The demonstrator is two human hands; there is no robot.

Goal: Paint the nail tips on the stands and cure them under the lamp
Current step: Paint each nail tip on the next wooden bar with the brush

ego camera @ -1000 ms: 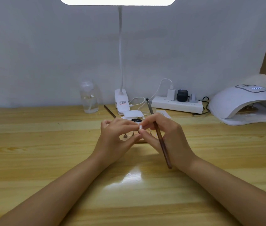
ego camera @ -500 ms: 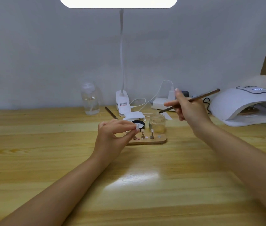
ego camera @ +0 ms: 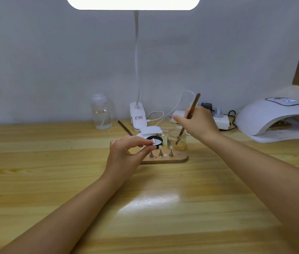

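My left hand [ego camera: 126,154] pinches a small pale nail tip [ego camera: 153,142] between thumb and forefinger, just above the left end of the wooden stand board [ego camera: 174,159]. Three small stands with nail tips [ego camera: 161,152] rise from that board. My right hand [ego camera: 198,123] grips a brown brush [ego camera: 192,109] and holds it nearly upright, its bristle end dipped into a small glass jar [ego camera: 177,140] behind the board. A black pot of white gel [ego camera: 157,141] sits open beside the jar. The white curing lamp [ego camera: 276,118] stands at the far right, display lit.
A clear bottle [ego camera: 101,112] stands at the back left. A clip-on desk lamp [ego camera: 137,114] shines from above the middle. A second brush [ego camera: 124,127] lies by its base. A power strip [ego camera: 221,121] with plugs and cables runs along the wall.
My right hand drew away from the left, swung the brush out to the right, then brought it down upright into the jar. My left hand kept the nail tip in place.
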